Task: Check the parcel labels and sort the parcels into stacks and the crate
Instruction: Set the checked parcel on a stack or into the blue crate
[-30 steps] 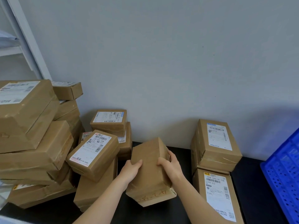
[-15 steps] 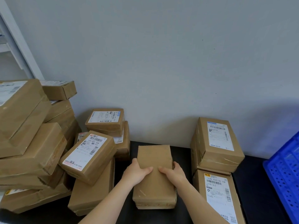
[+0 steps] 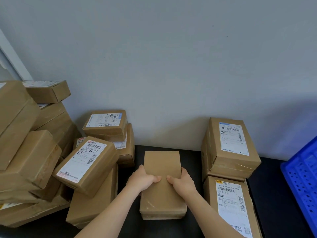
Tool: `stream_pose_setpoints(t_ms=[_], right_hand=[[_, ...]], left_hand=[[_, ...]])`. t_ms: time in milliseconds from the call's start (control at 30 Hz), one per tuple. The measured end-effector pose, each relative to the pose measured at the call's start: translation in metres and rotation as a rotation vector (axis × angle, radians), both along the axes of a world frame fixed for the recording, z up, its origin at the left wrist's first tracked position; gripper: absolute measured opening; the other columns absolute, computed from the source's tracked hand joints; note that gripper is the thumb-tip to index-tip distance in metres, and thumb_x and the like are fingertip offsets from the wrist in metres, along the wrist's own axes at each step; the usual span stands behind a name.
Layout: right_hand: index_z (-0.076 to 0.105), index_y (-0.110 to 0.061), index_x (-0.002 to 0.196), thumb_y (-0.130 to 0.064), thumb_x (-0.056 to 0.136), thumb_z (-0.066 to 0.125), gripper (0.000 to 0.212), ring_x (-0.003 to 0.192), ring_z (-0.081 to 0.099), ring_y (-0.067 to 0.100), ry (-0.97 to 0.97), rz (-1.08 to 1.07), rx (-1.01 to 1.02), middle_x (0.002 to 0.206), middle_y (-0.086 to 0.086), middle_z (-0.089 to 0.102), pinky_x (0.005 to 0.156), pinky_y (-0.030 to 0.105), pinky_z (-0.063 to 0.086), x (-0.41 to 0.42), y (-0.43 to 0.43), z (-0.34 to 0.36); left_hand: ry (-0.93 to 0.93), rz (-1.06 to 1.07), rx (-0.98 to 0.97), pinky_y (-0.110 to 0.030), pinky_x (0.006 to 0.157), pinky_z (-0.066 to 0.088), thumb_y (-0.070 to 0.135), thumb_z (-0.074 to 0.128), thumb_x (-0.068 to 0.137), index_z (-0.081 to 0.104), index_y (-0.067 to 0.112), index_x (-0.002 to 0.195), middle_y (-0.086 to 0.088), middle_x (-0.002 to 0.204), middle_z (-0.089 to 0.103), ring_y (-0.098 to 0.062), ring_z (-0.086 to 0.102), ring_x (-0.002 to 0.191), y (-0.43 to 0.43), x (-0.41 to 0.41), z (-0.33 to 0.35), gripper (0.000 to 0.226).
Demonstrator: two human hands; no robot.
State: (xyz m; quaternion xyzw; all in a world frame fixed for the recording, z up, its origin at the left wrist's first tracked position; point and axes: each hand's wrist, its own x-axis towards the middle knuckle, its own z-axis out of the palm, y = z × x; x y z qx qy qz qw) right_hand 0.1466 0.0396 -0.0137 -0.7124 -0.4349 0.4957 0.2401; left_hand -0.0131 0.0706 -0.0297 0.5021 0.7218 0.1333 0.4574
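Note:
A plain brown parcel [image 3: 162, 162] lies flat in the middle of the black table [image 3: 192, 157], no label showing on its top face. My left hand [image 3: 143, 180] grips its left edge, thumb across the top. My right hand [image 3: 182, 182] grips the right edge the same way. To the right a labelled parcel [image 3: 231, 145] sits stacked on others, with another labelled parcel [image 3: 231, 208] in front of it. The blue crate [image 3: 301, 177] shows at the right edge.
A loose heap of brown parcels [image 3: 30, 152] fills the left side; one labelled parcel [image 3: 85, 164] leans out of it toward the centre. More parcels [image 3: 106, 122] stand against the grey wall. A white shelf post [image 3: 10, 57] rises far left.
The parcel was tilted up with its near end raised; both hands have turned it and laid it flat on the table. My view has shifted slightly to the right.

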Motion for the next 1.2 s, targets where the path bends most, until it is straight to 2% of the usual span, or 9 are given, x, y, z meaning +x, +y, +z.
stream_pose_setpoints(t_ms=[300,467,600,1000,1100,1200], right_hand=[[0.015,-0.018,0.149,-0.031,0.092,0.06,0.074,0.122,0.049,0.024,0.004,0.009,-0.028,0.139,0.006,0.044,0.099,0.038,0.043,-0.001,-0.0012,0.0059],[0.015,-0.019,0.15,-0.031,0.092,0.059,0.074,0.123,0.048,0.025,0.023,-0.017,-0.034,0.139,0.006,0.043,0.099,0.038,0.042,-0.0024,-0.0027,0.0056],[0.014,-0.019,0.15,-0.031,0.092,0.06,0.075,0.124,0.047,0.025,0.022,-0.028,-0.04,0.141,0.006,0.041,0.101,0.039,0.041,-0.0035,-0.0021,0.0054],[0.02,-0.018,0.148,-0.029,0.091,0.061,0.071,0.121,0.049,0.024,-0.011,-0.038,-0.034,0.138,0.005,0.045,0.097,0.037,0.044,-0.004,0.0029,0.0002],[0.024,-0.017,0.147,-0.029,0.09,0.063,0.07,0.119,0.051,0.023,-0.017,-0.044,-0.037,0.136,0.005,0.047,0.094,0.035,0.044,-0.0029,0.004,0.0001],[0.024,-0.017,0.147,-0.029,0.089,0.064,0.071,0.12,0.05,0.024,-0.007,-0.047,-0.038,0.137,0.006,0.046,0.096,0.037,0.044,-0.0018,0.0041,-0.0006]], left_hand=[[-0.004,0.006,-0.002,-0.043,0.097,0.045,0.048,0.075,0.07,0.04,0.021,0.13,0.0,0.123,0.055,-0.022,0.053,0.113,-0.0024,0.0003,0.0036,0.075],[-0.027,0.005,-0.005,-0.041,0.091,0.048,0.044,0.075,0.074,0.039,0.022,0.128,0.0,0.122,0.054,-0.022,0.053,0.111,-0.0025,0.0008,0.0029,0.069],[-0.027,-0.003,-0.003,-0.043,0.095,0.047,0.045,0.075,0.074,0.039,0.022,0.131,-0.001,0.124,0.054,-0.022,0.052,0.113,-0.0028,0.0,0.0031,0.071],[-0.012,0.004,0.005,-0.043,0.097,0.046,0.047,0.074,0.074,0.041,0.023,0.13,0.001,0.123,0.055,-0.021,0.053,0.113,-0.0036,-0.0001,0.0027,0.069],[-0.05,0.023,0.014,-0.041,0.096,0.046,0.042,0.072,0.078,0.044,0.024,0.127,0.001,0.122,0.057,-0.02,0.054,0.111,-0.0056,-0.0001,0.0051,0.06],[-0.141,0.062,0.018,-0.044,0.098,0.045,0.042,0.073,0.077,0.044,0.026,0.131,0.004,0.12,0.058,-0.019,0.055,0.11,-0.0094,-0.0018,0.0034,0.063]])
